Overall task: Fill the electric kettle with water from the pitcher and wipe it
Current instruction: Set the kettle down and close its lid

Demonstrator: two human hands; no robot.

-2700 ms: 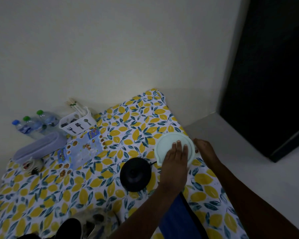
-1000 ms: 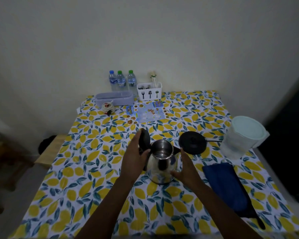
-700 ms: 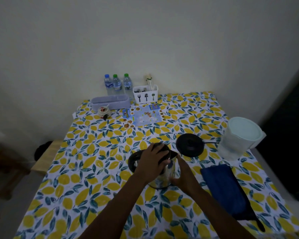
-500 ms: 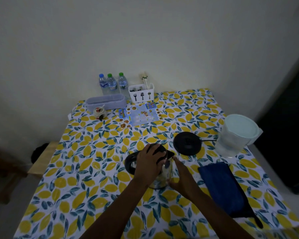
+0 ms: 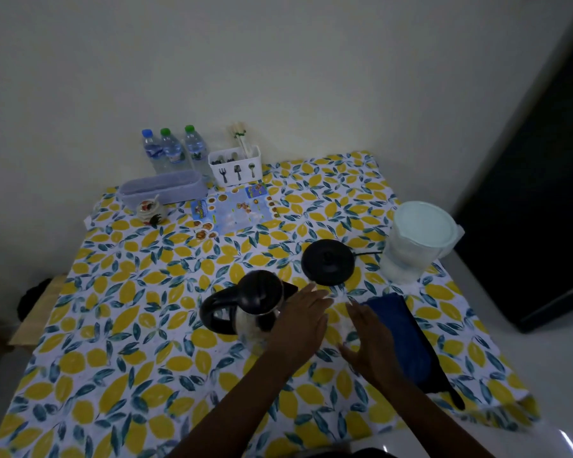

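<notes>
The steel electric kettle (image 5: 252,309) stands mid-table with its black lid down and its handle pointing left. My left hand (image 5: 300,320) hovers flat and open just right of the kettle, hiding part of its body. My right hand (image 5: 372,338) is open too, fingers spread, at the left edge of the folded blue cloth (image 5: 402,338). The kettle's round black base (image 5: 328,262) lies behind my hands, cord running right. The clear pitcher (image 5: 415,242) with a pale lid and water inside stands at the right edge.
At the back by the wall stand three water bottles (image 5: 171,150), a white cutlery caddy (image 5: 235,168), a grey oblong box (image 5: 162,191), a small jar (image 5: 149,209) and a printed sheet (image 5: 234,209). The lemon-print tablecloth (image 5: 113,325) covers the table. A dark cabinet (image 5: 543,193) stands right.
The kettle's lid was open a second ago and is shut now. Both hands have left the kettle and moved right, the right one toward the blue cloth.
</notes>
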